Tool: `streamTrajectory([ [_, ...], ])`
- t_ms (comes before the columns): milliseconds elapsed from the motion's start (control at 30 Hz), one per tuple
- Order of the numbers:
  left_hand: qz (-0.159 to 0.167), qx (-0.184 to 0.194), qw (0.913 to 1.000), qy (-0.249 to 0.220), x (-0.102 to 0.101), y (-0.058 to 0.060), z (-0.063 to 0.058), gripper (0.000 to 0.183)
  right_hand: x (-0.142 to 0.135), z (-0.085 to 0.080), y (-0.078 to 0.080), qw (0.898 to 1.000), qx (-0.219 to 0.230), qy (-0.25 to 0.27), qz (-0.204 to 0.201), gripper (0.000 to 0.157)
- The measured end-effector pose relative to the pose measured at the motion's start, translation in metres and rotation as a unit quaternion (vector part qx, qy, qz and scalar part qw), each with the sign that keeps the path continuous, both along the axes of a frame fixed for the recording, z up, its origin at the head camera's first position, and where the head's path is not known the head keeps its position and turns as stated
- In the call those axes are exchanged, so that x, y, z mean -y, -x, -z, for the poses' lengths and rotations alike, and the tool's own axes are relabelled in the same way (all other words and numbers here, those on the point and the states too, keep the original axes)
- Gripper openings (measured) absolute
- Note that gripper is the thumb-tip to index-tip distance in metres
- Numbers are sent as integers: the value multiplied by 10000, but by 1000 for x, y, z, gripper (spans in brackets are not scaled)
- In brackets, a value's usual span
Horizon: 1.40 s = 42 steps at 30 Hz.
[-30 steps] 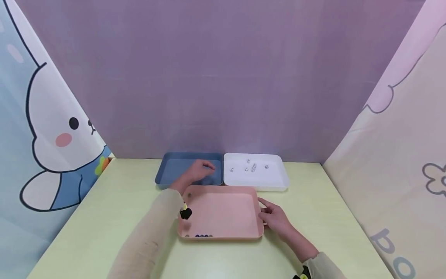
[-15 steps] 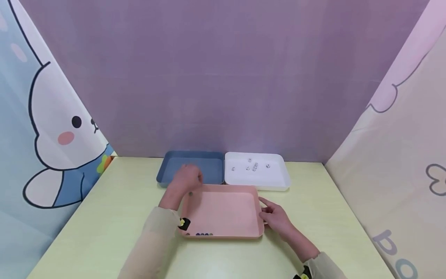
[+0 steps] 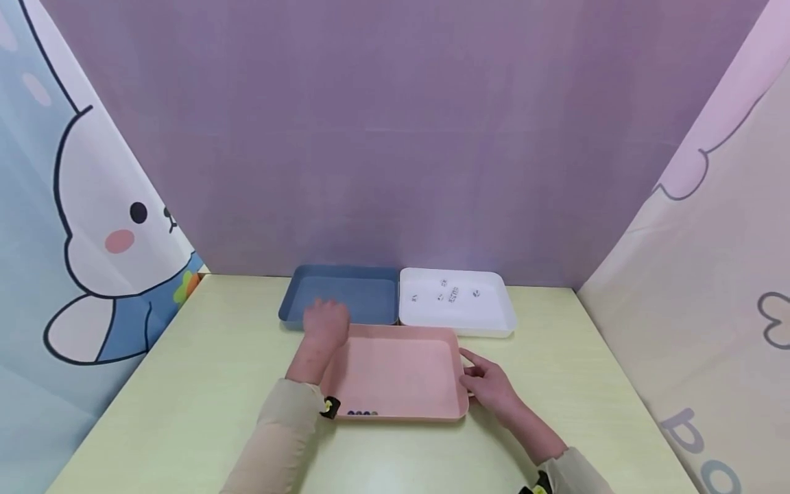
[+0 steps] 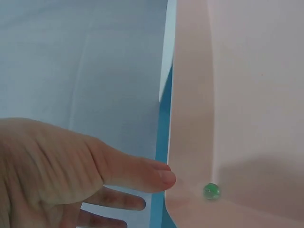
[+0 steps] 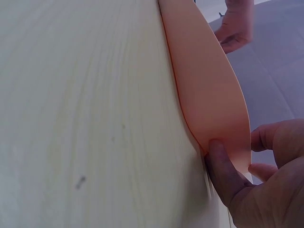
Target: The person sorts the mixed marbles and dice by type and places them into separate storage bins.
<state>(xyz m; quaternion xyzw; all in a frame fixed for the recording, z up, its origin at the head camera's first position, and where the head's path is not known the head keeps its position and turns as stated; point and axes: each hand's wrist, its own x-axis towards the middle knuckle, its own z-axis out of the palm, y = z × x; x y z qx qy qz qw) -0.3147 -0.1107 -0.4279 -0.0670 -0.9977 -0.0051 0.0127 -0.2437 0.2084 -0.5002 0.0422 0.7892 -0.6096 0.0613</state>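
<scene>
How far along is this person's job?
Seemingly done: small dark-patterned pieces lie in the white rectangular tray. Under way: the left hand is at the far-left corner of the pink rectangular tray, near a green glassy marble; the right hand grips that tray's right side. Probably left: that marble and a row of small dark balls along the tray's near side; I see none in the blue rectangular tray.

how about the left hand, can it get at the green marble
Probably yes: the left hand is at a corner of the pink tray, near the green marble, with nothing but the tray's wall seen between them.
</scene>
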Motion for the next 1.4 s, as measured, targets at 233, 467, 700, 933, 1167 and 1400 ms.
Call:
streamTrajectory([
  [233, -243, 347, 9990, -139, 5, 2, 6, 18, 2, -2, -1, 10000, -30, -16, -4, 62],
  [467, -353, 450, 9975, -413, 9, 6, 10, 16, 1, -2, -1, 10000, 4, -2, 8, 62],
  [700, -378, 444, 9972, -471, 10, 9, 18, 14, 1, -2, -1, 10000, 18, 10, 19, 61],
  [933, -485, 542, 9967, -373, 8, 12, 21, 14, 0, -4, 0, 10000, -18, 42, 44, 61],
  [1167, -533, 554, 9968, -221, 4, 17, 29, 15, 0, -1, -1, 10000, -18, 7, 28, 58],
  [1400, -355, 663, 9972, -26, 2, 18, 30, 24, 2, -6, -4, 10000, 3, 17, -5, 59],
])
